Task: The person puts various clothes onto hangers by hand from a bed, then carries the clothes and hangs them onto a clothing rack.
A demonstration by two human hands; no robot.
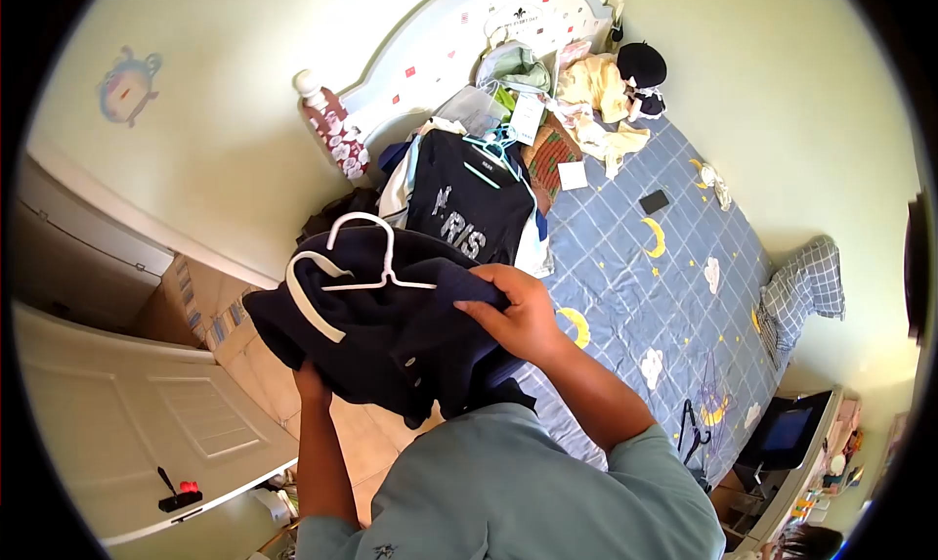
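A dark navy garment (391, 355) with a white-edged collar and light buttons hangs between my two hands. The white hanger (389, 267) sits in its neck opening, its hook pointing up and left. At the garment's right shoulder, my right hand (518, 316) pinches the cloth between thumb and fingers. My left hand (311, 379) is under the lower left side of the garment; its fingers are hidden by the cloth. Just beyond lies a black shirt (469, 193) with silver lettering, on top of other clothes at the bed's edge.
The bed (625, 277) has a blue checked sheet with moons. Towards the headboard (440, 52) are bags, clothes and a doll (642, 66). A black hanger (694, 433) lies near the lower right edge. A white door (166, 413) stands at left, a monitor (787, 428) at right.
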